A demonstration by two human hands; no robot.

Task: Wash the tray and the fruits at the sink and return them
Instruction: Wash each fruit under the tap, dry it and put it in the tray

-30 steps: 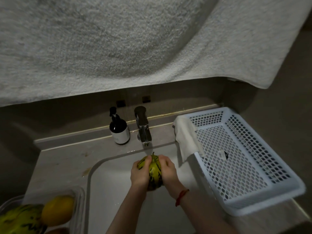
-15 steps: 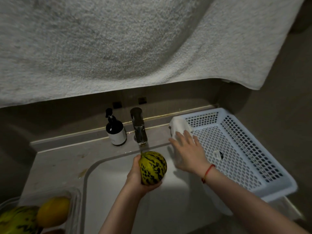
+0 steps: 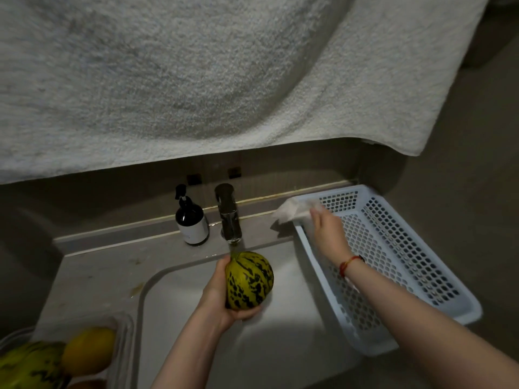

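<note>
Dim sink (image 3: 280, 346), faucet (image 3: 229, 214) at the far edge: the left hand (image 3: 222, 296) cups a striped melon (image 3: 249, 279) (likely wet, slippery, best held from beneath) while the right hand (image 3: 327, 231) grasps a cloth (image 3: 295, 211) at the basket (image 3: 421, 276).

Perforated plastic basket (image 3: 415, 265) — matt, glossy metal tap (image 3: 229, 217), rough terry towel (image 3: 196, 80)

Big pale towel (image 3: 196, 80) hanging across the top, dark pump bottle (image 3: 191, 220) with white label on the counter (image 3: 98, 273) back edge just left of the chrome faucet (image 3: 229, 217), crumpled white cloth (image 3: 295, 211) near the counter's back right corner.
</note>
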